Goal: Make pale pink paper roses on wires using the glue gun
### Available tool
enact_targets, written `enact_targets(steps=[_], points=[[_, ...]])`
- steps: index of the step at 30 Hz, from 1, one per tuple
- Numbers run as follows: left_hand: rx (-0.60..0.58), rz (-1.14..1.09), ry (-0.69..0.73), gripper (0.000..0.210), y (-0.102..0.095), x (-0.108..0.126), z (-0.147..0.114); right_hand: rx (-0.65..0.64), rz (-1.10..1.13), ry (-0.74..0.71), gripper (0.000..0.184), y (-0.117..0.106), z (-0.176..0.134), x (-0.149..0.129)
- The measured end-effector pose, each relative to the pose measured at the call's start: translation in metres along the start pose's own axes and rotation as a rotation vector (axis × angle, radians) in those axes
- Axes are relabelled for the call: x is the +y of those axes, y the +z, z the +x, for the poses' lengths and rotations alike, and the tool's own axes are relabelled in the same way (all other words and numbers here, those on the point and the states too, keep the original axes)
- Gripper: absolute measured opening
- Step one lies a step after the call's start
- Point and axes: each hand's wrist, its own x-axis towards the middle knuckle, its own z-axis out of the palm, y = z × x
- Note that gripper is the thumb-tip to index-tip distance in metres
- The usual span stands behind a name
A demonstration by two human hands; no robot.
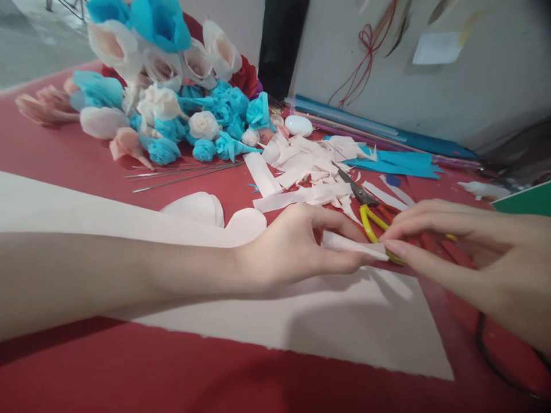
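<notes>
My left hand (297, 246) pinches a small folded piece of pale pink paper (350, 245) between thumb and fingers. At the other end of that piece, the thumb and index finger of my right hand (482, 258) are closed on its tip. Under both hands lies a long sheet of pale paper (275, 321). Behind the left wrist are rounded petal-shaped paper pieces (196, 209), partly covered by the hand and forearm. Scissors (350, 180) and yellow-handled pliers (370, 221) lie just beyond my fingers, partly hidden by them.
Blue, white and pink paper flowers (172, 109) are heaped at the back left, with thin wires (185, 175) in front. Pale paper scraps (307, 166) and blue paper strips (400, 163) lie behind the hands. A white oval object (298, 125) sits near the wall.
</notes>
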Motion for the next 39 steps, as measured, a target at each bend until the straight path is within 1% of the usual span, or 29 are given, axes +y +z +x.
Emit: enact_targets(steps=[4, 7, 11, 13, 19, 23, 25, 28, 30, 31, 35, 39], points=[[0.010, 0.025, 0.009, 0.007, 0.000, 0.000, 0.000, 0.020, 0.009, -0.011, 0.013, 0.001, 0.002, -0.002], [0.016, 0.046, 0.003, 0.009, -0.001, 0.001, 0.000, 0.009, 0.039, -0.020, 0.013, 0.002, 0.003, -0.005], [0.020, 0.028, -0.043, 0.011, -0.001, 0.002, 0.000, 0.020, 0.039, -0.015, 0.013, 0.003, 0.003, -0.008], [0.016, 0.003, -0.056, 0.013, -0.001, 0.002, 0.000, 0.043, 0.023, -0.036, 0.012, 0.002, 0.001, -0.009], [0.019, -0.033, -0.041, 0.011, -0.001, 0.002, -0.001, 0.014, -0.027, -0.203, 0.005, 0.000, 0.002, -0.010], [0.020, -0.043, -0.012, 0.011, -0.001, 0.002, 0.000, 0.016, -0.054, -0.290, 0.005, 0.000, 0.007, -0.008], [0.024, -0.044, -0.022, 0.011, -0.001, 0.002, 0.000, 0.004, -0.087, -0.337, 0.004, 0.000, 0.008, -0.006], [0.028, -0.033, -0.063, 0.012, -0.001, 0.003, 0.001, -0.022, -0.158, -0.465, 0.003, -0.002, 0.008, -0.004], [0.038, -0.020, -0.085, 0.014, -0.002, 0.004, 0.001, -0.032, -0.206, -0.514, 0.003, -0.004, 0.008, -0.006], [0.041, -0.016, -0.090, 0.014, -0.002, 0.005, 0.000, -0.030, -0.237, -0.533, 0.004, -0.004, 0.008, -0.007], [0.048, -0.040, -0.107, 0.013, -0.001, 0.005, 0.000, -0.048, -0.374, -0.588, 0.018, -0.005, 0.005, -0.012], [0.029, -0.138, -0.160, 0.013, 0.000, 0.003, 0.001, -0.096, -0.456, -0.622, 0.036, -0.006, -0.004, -0.012]])
